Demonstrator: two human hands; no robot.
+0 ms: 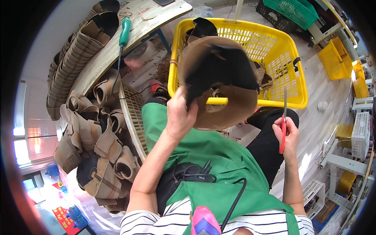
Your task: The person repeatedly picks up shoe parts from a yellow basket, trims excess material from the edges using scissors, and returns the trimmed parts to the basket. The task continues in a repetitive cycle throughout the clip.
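Note:
My left hand (182,117) grips the edge of a tan and black boot upper (235,66), blurred by motion. This upper is bent into a ring above the near rim of a yellow plastic basket (299,85), and part of that rim shows through its opening. In my right hand (290,135) is a pair of red-handled scissors (283,129), held off to the right of the upper with the blades pointing away from me. More tan and black uppers (263,75) lie inside the basket, partly hidden behind the held one.
On the left, a worktable (152,17) carries long nested stacks of uppers (77,55) and a green-handled corded tool (125,32). Below it, a heap of uppers (97,138) fills the space beside a white slatted basket (132,117). A green crate (290,11) stands at the far right.

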